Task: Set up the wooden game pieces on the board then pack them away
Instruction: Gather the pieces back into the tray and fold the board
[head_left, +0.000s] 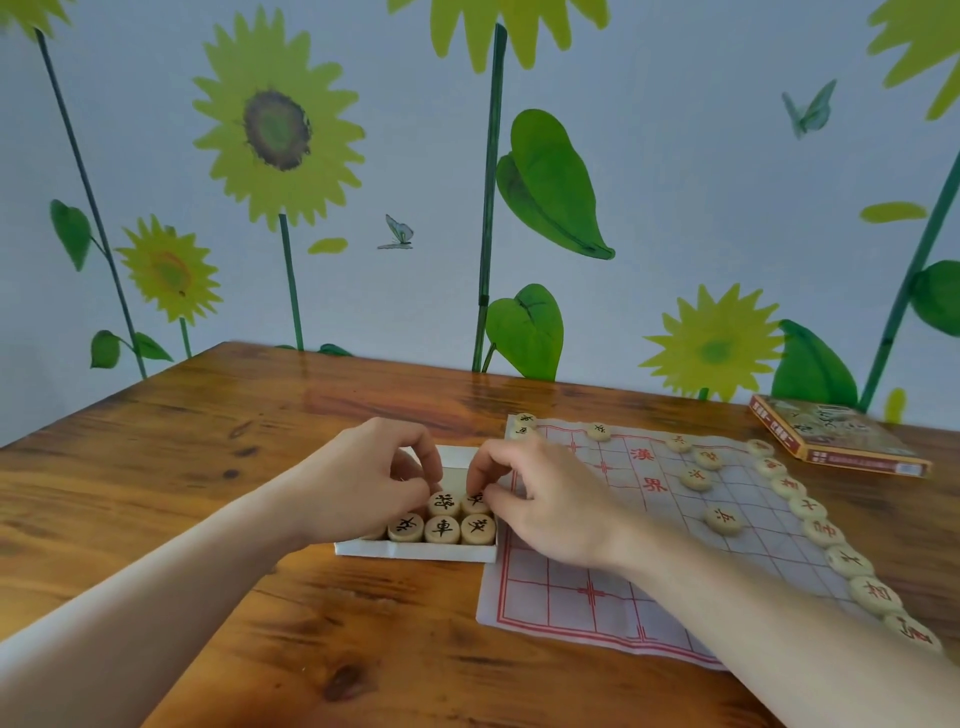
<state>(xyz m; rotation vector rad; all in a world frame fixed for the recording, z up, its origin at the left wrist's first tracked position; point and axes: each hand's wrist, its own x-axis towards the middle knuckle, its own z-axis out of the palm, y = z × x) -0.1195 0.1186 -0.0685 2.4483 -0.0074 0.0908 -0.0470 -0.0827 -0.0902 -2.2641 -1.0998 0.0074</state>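
Note:
A shallow white box (415, 550) sits on the table left of a thin paper game board (571, 597) with a red grid. Several round wooden pieces with black characters (442, 529) lie flat in the box. My left hand (363, 478) reaches into the box with curled fingers; what it holds is hidden. My right hand (545, 499) pinches a black-character piece (475, 501) at the box's right side. Several red-character pieces (723, 519) stand on the board, most in a line along its right edge.
The wooden table (182, 467) meets a sunflower-patterned wall at the back. The printed box lid (836, 436) lies at the far right beyond the board. A few pieces (523, 423) sit at the board's far left corner.

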